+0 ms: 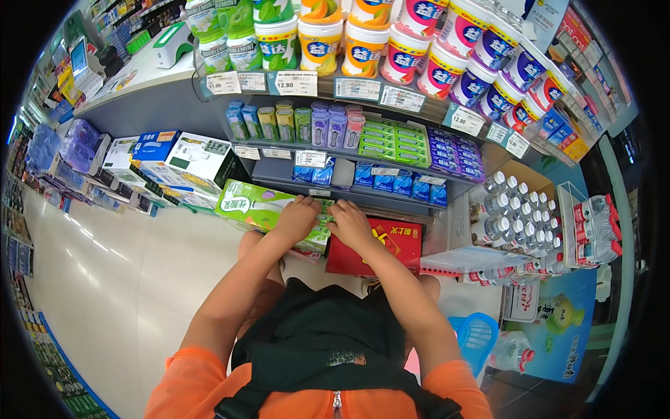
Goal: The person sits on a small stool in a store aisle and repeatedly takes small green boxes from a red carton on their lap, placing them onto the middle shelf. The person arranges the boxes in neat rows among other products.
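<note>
Between my two hands are small green gum packs (324, 216), partly hidden by my fingers. My left hand (297, 222) grips them from the left, fingers bent over their side. On the right side, my right hand (352, 224) pinches the same packs, thumb toward me. Below my left hand lies a light-green drink carton (256, 203) with printed writing. A red carton (398, 246) lies under my right wrist. Just beyond my fingers, the low shelf holds blue gum packs (383, 180) with a bare gap among them.
Above are shelves of green gum boxes (392, 141), purple gum packs (456, 154) and gum tubs (319, 47). Boxed goods (201, 160) stand at left. Water bottles (515, 220) fill a case at right. A blue plastic basket (477, 338) sits low on the right.
</note>
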A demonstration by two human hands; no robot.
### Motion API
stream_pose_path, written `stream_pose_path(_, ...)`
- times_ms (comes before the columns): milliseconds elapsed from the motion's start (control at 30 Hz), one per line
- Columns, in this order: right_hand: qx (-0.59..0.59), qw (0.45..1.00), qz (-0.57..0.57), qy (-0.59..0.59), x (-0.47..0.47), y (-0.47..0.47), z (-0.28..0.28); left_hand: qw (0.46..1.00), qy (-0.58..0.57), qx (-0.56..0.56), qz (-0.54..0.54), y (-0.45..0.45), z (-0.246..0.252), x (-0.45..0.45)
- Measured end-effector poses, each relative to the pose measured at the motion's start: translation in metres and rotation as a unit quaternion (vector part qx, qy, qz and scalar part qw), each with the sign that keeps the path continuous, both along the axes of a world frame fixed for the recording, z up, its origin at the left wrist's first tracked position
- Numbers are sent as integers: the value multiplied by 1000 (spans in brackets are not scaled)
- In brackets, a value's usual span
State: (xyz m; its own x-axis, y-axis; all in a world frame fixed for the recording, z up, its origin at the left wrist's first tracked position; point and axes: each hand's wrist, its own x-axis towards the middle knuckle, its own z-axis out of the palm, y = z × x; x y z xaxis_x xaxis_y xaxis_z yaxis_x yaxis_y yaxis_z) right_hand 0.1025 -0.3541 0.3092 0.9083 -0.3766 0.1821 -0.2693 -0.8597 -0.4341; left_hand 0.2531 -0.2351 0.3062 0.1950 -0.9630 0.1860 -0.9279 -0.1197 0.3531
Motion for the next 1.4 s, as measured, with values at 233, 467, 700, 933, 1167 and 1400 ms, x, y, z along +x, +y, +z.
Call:
stream_pose_path(233, -118, 988, 19, -95, -63, -45, 125, 985, -31, -147, -86, -40, 118, -48)
stream_pose_path(467, -149, 983, -70, -84, -60, -153, 183, 973, -142, -160, -90, -167, 174, -48)
stream_pose_path(700, -194, 974, -119, 3, -30, -216, 143, 937, -228, -263, -43, -235, 136, -28)
stream_pose_path(933, -232, 962, -146, -5, -30, -232, 131, 961, -188, -201, -12, -260, 124, -30)
stream_pose_path(1167, -224, 959, -171, 21, -26, -228, 137, 960, -173, -222, -5, -261, 122, -30)
stream_pose_path(1400, -192, 964, -175, -51, -40, -217, 128, 997, -36, -43, -49, -210, 163, -54)
